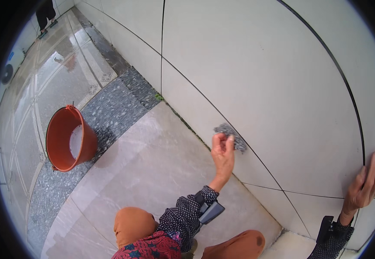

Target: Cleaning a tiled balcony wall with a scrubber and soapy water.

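My left hand (pixel 223 152) grips a grey scouring pad (pixel 238 141) and holds it against the lower part of the pale tiled wall (pixel 255 81), beside a dark joint between tiles. Over at the right edge of the view, my right hand (pixel 367 183) rests on the wall with its fingers spread and holds nothing. An orange-brown bucket (pixel 88 142) with whitish, foamy liquid (pixel 76 142) in it stands to the left, on the speckled grey stone strip.
Wet paving (pixel 61 74) lies beyond the speckled stone strip (pixel 109 100). Small green plants (pixel 158 96) grow at the wall's base. A person (pixel 46 14) stands at the far upper left. An air-conditioner unit (pixel 11 68) is at the left edge.
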The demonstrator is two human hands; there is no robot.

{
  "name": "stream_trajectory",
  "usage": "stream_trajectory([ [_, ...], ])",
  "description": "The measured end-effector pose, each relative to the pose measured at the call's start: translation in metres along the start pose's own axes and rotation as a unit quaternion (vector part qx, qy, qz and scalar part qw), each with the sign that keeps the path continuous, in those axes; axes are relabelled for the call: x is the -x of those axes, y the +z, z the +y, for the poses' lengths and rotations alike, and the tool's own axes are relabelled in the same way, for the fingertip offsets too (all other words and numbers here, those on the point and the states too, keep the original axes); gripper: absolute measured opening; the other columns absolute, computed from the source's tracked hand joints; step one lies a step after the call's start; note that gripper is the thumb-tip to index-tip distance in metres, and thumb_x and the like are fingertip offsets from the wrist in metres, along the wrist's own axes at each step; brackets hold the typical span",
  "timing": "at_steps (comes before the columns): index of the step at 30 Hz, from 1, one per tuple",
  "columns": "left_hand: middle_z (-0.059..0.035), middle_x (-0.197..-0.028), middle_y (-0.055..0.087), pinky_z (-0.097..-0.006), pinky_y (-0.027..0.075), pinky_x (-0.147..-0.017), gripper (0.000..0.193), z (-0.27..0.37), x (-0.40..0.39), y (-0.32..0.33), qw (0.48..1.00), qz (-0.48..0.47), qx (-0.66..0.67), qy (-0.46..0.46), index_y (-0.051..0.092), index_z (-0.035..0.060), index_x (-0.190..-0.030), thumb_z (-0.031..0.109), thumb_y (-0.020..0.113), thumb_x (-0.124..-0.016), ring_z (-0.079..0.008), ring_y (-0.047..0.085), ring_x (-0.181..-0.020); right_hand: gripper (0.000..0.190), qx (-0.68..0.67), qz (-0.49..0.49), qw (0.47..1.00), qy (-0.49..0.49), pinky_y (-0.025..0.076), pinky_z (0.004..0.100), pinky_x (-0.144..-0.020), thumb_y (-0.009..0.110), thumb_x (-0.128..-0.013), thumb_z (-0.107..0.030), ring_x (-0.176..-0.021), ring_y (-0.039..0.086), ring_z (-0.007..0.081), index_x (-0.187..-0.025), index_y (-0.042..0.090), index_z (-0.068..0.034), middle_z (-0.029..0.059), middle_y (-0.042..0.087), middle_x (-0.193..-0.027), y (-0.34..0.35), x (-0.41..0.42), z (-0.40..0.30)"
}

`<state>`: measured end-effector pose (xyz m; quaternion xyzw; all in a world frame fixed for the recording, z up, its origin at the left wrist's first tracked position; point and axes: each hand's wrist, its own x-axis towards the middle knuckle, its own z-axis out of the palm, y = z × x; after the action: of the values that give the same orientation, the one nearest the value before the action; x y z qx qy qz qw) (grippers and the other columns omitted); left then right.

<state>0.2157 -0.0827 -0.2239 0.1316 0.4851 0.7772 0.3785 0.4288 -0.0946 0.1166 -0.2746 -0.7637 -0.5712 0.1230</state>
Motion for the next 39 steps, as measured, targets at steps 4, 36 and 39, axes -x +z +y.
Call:
stream_trajectory([
  [4,-0.0003,-0.091,0.052,-0.0219,0.044,-0.066,0.014,0.013,-0.018,0.002,0.998,0.010,0.026,0.056,0.053,0.0036,-0.100,0.011,0.063,-0.095,-0.0077,0.049,-0.076,0.035,-0.024,0.000,1.000,0.014,0.026,0.0515,-0.117,0.050,-0.093,-0.001,-0.135,0.044,0.0345,-0.126,0.060,-0.006,0.0154,0.058,-0.135,-0.003,-0.002,-0.001],
  [36,0.0061,-0.074,0.050,-0.0195,0.033,-0.051,0.012,0.219,-0.158,0.051,0.956,0.020,0.017,0.291,0.056,0.0048,-0.091,0.011,0.066,-0.093,-0.0012,0.041,-0.062,0.027,-0.065,0.050,0.992,0.098,0.020,0.0461,-0.120,0.062,-0.088,-0.004,-0.131,0.048,0.0264,-0.110,0.068,-0.019,-0.0047,0.063,-0.126,-0.014,-0.029,-0.032],
  [39,0.0059,-0.072,0.045,-0.0203,0.030,-0.050,0.013,0.201,-0.110,0.072,0.950,0.014,-0.038,0.309,0.054,0.0056,-0.086,0.007,0.065,-0.093,-0.0011,0.037,-0.061,0.026,-0.062,0.043,0.992,0.101,0.021,0.0459,-0.120,0.065,-0.087,-0.008,-0.131,0.048,0.0252,-0.110,0.068,-0.019,-0.0051,0.063,-0.126,-0.015,-0.029,-0.031],
])
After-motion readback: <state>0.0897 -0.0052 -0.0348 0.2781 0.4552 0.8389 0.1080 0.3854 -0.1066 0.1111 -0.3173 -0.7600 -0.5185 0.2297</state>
